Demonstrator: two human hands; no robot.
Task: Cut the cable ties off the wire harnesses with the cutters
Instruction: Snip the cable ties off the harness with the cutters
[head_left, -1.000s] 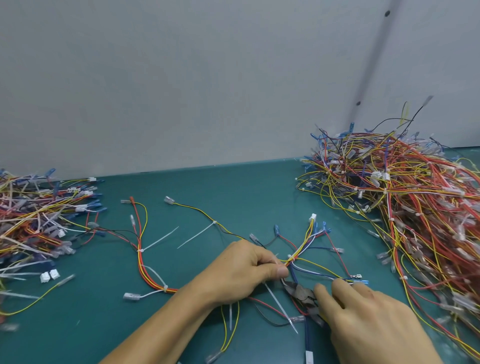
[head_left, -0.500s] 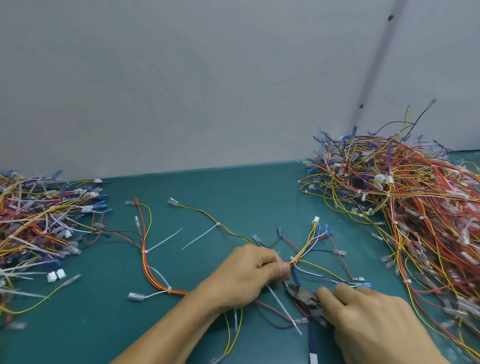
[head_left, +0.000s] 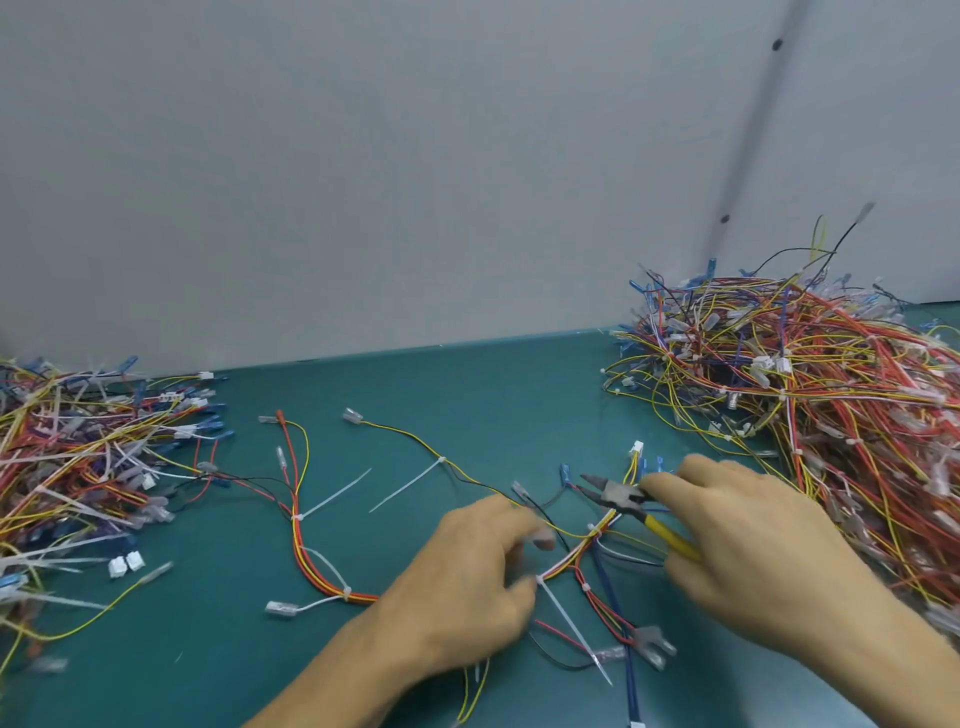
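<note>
Head view, progress: far from done, I judge. The left pile (head_left: 78, 467) looks loosened and the bigger right pile (head_left: 831, 389) is tied.
Harness (head_left: 582, 552): on the table (head_left: 467, 395), white cable ties (head_left: 571, 629) uncut.
Left hand (head_left: 467, 587): blurred, fingers curled, pinching the harness.
Right hand (head_left: 753, 551): grips the cutters (head_left: 618, 493), jaws apart above the harness.

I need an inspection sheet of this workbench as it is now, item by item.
Surface: teal table.
Job's things: cutters, yellow handles; wire harness, white cable ties still on it.
Clutter: left pile and larger right pile of harnesses.
Hands: right hand grips the cutters; left hand at the wire harness, blurred, grip unclear.
Cables: loose harness left of the hands, ties on.
Surroundings: grey wall.
</note>
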